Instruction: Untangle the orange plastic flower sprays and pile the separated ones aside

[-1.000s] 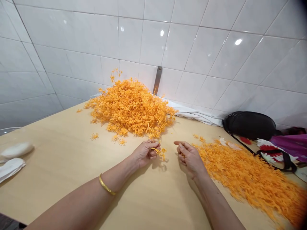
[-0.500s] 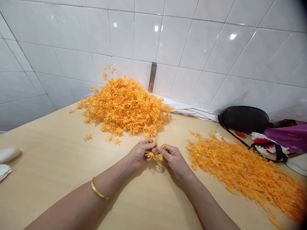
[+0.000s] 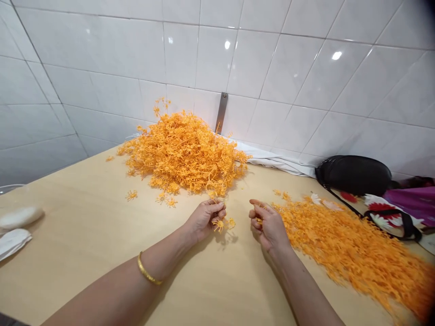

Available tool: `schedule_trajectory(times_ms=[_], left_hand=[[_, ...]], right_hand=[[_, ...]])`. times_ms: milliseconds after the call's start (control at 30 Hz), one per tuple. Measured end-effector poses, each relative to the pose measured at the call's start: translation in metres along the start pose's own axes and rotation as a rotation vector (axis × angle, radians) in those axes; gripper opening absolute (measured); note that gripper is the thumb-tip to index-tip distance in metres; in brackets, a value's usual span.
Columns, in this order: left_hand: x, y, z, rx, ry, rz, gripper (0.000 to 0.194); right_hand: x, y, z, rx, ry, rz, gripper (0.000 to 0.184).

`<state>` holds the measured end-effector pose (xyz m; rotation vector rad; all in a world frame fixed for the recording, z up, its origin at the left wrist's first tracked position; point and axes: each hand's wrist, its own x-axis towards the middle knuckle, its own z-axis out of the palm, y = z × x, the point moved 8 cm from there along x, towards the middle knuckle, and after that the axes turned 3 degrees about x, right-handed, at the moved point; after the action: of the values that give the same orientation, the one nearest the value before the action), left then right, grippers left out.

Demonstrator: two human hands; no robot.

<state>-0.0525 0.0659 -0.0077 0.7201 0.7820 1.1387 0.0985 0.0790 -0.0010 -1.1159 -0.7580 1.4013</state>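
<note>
Right hand (image 3: 272,225) withdrew; sprig (image 3: 219,224) (orange) in left hand (image 3: 204,219).

This looks like an indoor handwork corner, home or small workshop unclear: a pale table (image 3: 84,217) beneath the left hand (image 3: 204,218) and right hand (image 3: 271,224), heaped orange florets (image 3: 183,151) ahead of them, a glossy tiled wall (image 3: 251,63) beyond.

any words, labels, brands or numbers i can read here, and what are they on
No readable text anywhere.
Purple item: any marks too blurred to read.
Bracelet: any engraving too small to tell.
Black bag: no lettering visible.
Wall tiles: no lettering visible.
</note>
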Motion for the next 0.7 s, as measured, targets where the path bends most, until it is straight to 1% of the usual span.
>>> schedule_trajectory(times_ms=[67, 167, 233, 333, 433, 533, 600, 700], left_hand=[[0.001, 0.001, -0.001, -0.008, 0.005, 0.010, 0.017], [0.001, 0.002, 0.000, -0.019, -0.009, 0.011, 0.017], [0.000, 0.002, 0.002, -0.015, -0.015, 0.015, 0.017], [0.000, 0.002, 0.003, -0.021, -0.011, 0.025, 0.016], [0.000, 0.002, 0.005, -0.041, -0.032, 0.019, 0.015], [0.001, 0.000, 0.007, -0.029, -0.056, -0.004, 0.017], [0.001, -0.001, 0.006, -0.017, -0.041, -0.012, 0.018], [0.002, -0.004, 0.008, -0.003, -0.029, -0.024, 0.017]], right_hand=[[-0.004, 0.008, 0.005, -0.092, -0.052, 0.050, 0.033], [-0.012, 0.014, 0.017, -0.171, -0.185, 0.121, 0.030], [-0.021, 0.014, 0.029, -0.205, -0.285, 0.125, 0.029], [-0.034, 0.008, 0.047, -0.347, -0.391, 0.023, 0.031], [-0.045, 0.006, 0.063, -0.517, -0.465, -0.106, 0.028], [-0.050, 0.007, 0.068, -0.735, -0.477, -0.194, 0.030], [-0.054, 0.006, 0.070, -0.893, -0.476, -0.246, 0.030], [-0.071, -0.004, 0.074, -1.014, -0.480, -0.322, 0.030]])
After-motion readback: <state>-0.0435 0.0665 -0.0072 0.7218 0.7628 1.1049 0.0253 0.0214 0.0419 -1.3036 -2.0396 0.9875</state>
